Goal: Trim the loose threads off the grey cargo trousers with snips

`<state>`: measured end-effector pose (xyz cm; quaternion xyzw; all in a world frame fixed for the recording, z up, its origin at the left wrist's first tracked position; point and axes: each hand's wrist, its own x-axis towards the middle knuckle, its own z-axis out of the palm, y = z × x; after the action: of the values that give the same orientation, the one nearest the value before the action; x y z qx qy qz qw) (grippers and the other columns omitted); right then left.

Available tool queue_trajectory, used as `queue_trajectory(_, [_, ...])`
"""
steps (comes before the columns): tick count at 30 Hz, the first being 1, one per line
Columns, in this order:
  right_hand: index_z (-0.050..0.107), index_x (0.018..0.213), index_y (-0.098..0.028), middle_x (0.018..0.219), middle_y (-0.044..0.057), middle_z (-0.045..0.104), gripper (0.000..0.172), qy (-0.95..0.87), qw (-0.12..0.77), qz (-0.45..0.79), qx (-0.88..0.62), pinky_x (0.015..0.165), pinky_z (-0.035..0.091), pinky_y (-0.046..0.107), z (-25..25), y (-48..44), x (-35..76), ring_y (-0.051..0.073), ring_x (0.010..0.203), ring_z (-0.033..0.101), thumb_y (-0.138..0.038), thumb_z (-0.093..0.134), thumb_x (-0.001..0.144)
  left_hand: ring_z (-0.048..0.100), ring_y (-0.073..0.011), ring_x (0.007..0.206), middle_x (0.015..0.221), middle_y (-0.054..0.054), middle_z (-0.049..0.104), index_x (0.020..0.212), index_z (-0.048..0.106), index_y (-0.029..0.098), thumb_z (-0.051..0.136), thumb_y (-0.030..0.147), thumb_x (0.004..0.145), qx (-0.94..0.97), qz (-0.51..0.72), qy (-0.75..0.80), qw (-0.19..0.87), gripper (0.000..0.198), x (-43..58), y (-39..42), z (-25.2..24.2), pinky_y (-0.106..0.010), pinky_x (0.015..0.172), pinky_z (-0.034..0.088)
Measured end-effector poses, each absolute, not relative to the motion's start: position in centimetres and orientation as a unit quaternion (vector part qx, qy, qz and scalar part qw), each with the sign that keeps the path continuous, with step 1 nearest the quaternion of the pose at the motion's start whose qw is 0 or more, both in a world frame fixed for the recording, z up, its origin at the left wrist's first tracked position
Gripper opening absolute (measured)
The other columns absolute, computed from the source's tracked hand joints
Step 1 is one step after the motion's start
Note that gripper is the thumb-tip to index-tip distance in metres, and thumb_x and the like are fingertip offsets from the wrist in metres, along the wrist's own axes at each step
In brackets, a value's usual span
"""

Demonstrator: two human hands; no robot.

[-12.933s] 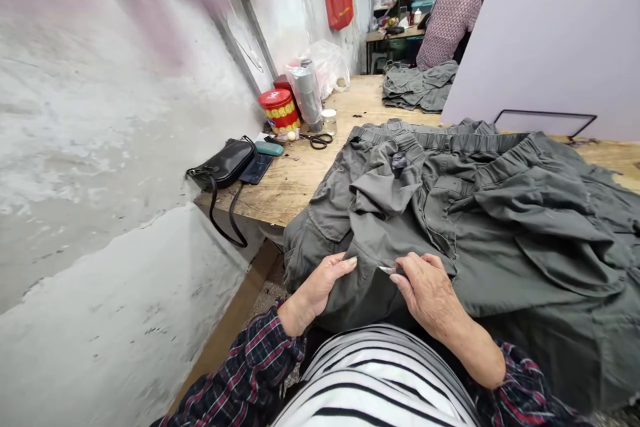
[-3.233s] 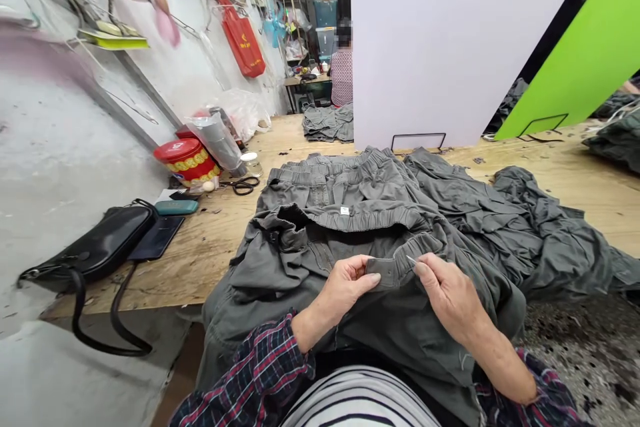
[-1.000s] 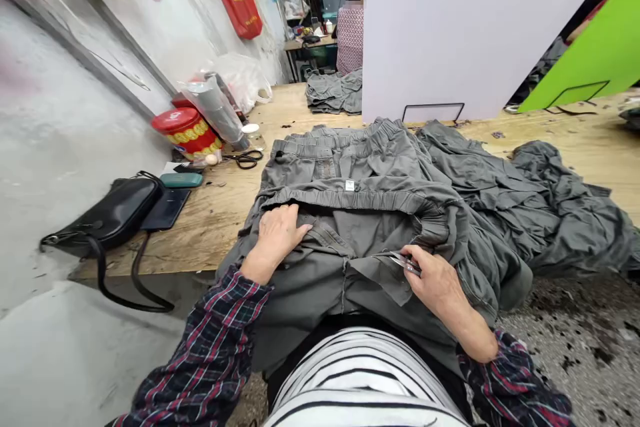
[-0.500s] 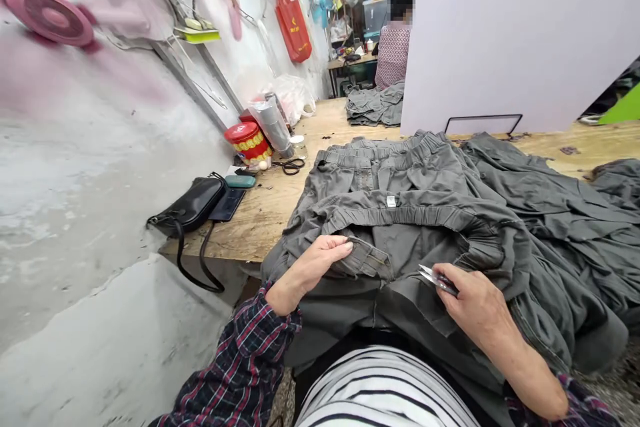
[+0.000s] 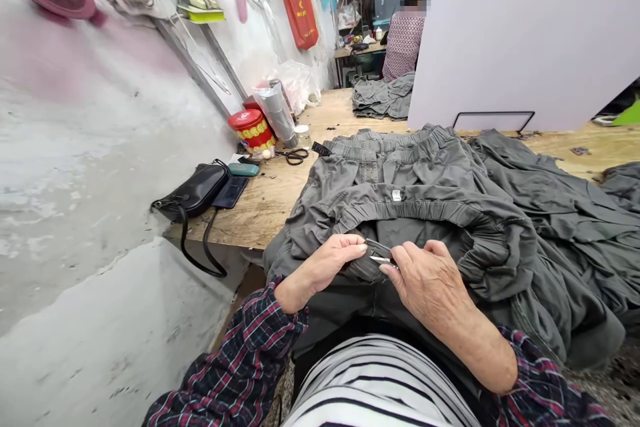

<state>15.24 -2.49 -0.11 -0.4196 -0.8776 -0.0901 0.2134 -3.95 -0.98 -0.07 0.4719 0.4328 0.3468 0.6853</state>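
The gray pants (image 5: 425, 209) lie in front of my striped shirt (image 5: 385, 380), my left hand (image 5: 323, 267) pinching a bit of them and my right hand (image 5: 433, 280), curled around little snips (image 5: 381, 259), close beside it, blade pointing left at that pinched bit.

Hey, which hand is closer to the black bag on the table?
Left. The left hand pinches the grey cloth, off to the right of the black bag; the right hand is even farther right, holding small snips.
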Motion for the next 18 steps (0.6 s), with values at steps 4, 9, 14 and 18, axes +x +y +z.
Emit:
queue_trajectory(4, [0.052,0.075,-0.018,0.065,0.001,0.050,0.024,-0.887,0.183,-0.101,-0.411,0.074,0.024,0.034,0.3,-2.5,15.2,0.014,0.061,0.042,-0.029,0.039,0.092,0.032,-0.0049,0.048,0.054,0.005,0.041,0.063,0.047,0.013,0.061,0.038,0.074,0.466,0.342,0.434,0.691,0.031,-4.1,-0.8,-0.3,-0.020,0.050,0.023])
queue_trajectory(9, [0.053,0.076,-0.018,0.067,0.002,0.049,0.024,-0.895,0.167,-0.105,-0.400,0.077,0.024,0.035,0.5,-2.4,15.1,0.015,0.063,0.043,-0.028,0.038,0.092,0.029,-0.0041,0.046,0.052,0.006,0.039,0.060,0.046,0.013,0.062,0.038,0.072,0.454,0.344,0.436,0.696,0.032,-4.0,-0.6,-0.3,-0.020,0.047,0.020])
queue_trajectory(14, [0.050,0.073,-0.020,0.065,0.000,0.047,0.023,-0.902,0.184,-0.100,-0.378,0.074,0.024,0.034,0.2,-2.6,14.6,0.015,0.060,0.041,-0.025,0.037,0.092,0.032,-0.0045,0.045,0.052,0.004,0.044,0.062,0.050,0.012,0.065,0.038,0.068,0.434,0.349,0.447,0.700,0.031,-3.8,-0.4,-0.4,-0.020,0.046,0.021])
queue_trajectory(18, [0.048,0.072,-0.020,0.063,-0.002,0.047,0.022,-0.906,0.229,-0.065,-0.349,0.073,0.026,0.032,0.0,-3.9,14.7,0.013,0.058,0.042,-0.022,0.038,0.092,0.037,-0.0066,0.049,0.054,0.003,0.046,0.063,0.050,0.013,0.062,0.039,0.069,0.458,0.340,0.452,0.685,0.030,-4.0,-0.5,-0.4,-0.020,0.051,0.029])
